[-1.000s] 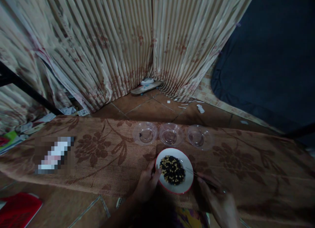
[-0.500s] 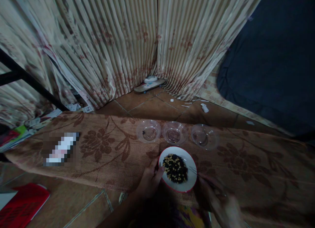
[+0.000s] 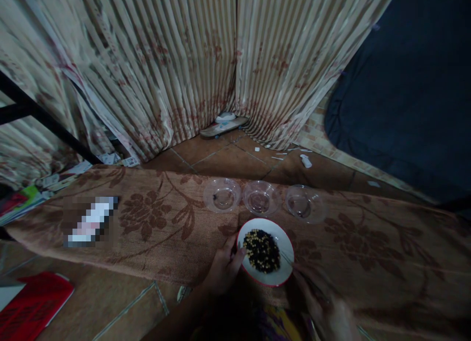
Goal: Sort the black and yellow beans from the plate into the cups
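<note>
Right hand (image 3: pixel 326 299) and the thin metal tool (image 3: pixel 285 257) it carries sit closer in to the bowl's right rim than a second ago; the left hand (image 3: pixel 223 268) keeps its place on the opposite rim; the view itself has shifted slightly. Left thumb lies over the rim with fingers outside, pinching the red-rimmed white bowl (image 3: pixel 282 271); right fingers are closed about the tool, though blur obscures the exact grip; whether its tips hold anything cannot be told. Bowl stands at the near side of the cloth-covered table (image 3: pixel 176 255), containing mixed black and yellow grains (image 3: pixel 262 251); beyond it, three clear dishes stand in a row, left (image 3: pixel 222 197), middle (image 3: pixel 261 199) and right (image 3: pixel 303 204); the left dish shows a small dark speck; a pixelated oblong item (image 3: pixel 91 222) lies farther left on the cloth.
</note>
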`<state>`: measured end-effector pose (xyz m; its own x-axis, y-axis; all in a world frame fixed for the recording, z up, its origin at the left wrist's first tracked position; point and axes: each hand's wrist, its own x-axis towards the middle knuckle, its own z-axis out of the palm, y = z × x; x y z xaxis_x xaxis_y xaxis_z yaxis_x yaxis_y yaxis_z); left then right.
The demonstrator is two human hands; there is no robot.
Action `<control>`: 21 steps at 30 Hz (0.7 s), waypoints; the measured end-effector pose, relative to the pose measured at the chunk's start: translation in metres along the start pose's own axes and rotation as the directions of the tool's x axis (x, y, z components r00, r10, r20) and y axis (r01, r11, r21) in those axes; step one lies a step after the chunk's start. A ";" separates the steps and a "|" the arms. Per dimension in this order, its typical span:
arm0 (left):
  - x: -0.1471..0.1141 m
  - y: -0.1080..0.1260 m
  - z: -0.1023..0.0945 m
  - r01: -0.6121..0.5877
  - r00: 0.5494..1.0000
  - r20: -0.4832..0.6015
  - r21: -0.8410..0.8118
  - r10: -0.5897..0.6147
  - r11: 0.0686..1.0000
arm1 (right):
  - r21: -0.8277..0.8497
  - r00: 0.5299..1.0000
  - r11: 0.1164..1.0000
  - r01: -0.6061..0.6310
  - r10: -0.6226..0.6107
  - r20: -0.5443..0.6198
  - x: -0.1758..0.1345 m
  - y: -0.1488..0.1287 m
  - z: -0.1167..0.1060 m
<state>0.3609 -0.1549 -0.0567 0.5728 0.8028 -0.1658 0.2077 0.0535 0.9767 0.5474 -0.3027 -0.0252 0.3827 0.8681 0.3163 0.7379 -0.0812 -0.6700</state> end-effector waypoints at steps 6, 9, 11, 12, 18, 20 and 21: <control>0.000 0.000 -0.001 -0.020 1.000 -0.008 0.009 0.020 1.000 | -0.068 0.994 0.992 0.103 -0.101 0.027 -0.003 -0.009 0.004; 0.000 0.000 0.000 -0.020 0.999 -0.025 0.017 0.021 1.000 | -0.011 0.994 0.996 0.089 -0.089 0.061 -0.006 -0.018 0.008; 0.000 0.000 0.000 -0.024 0.999 -0.023 0.006 0.024 1.000 | 0.033 0.998 0.999 0.037 -0.039 0.046 -0.007 -0.017 0.009; 0.000 0.000 0.000 -0.022 1.000 -0.018 0.001 0.022 1.000 | 0.052 1.000 0.999 -0.004 0.003 0.031 -0.008 -0.014 0.009; 0.000 -0.002 0.000 -0.011 1.000 -0.018 0.039 0.012 0.999 | 0.096 0.957 0.957 -0.275 0.282 -0.068 -0.006 0.003 0.006; 0.000 -0.003 0.000 -0.010 1.000 -0.020 0.052 0.011 0.999 | 0.098 0.952 0.951 -0.292 0.299 -0.066 -0.004 0.003 0.006; 0.000 -0.003 0.000 -0.012 1.000 -0.020 0.055 0.013 0.998 | 0.097 0.951 0.950 -0.296 0.303 -0.065 -0.003 0.002 0.006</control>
<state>0.3603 -0.1548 -0.0601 0.5594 0.8151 -0.1505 0.2442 0.0115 0.9697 0.5438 -0.3028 -0.0316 0.6240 0.7685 0.1415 0.5336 -0.2868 -0.7957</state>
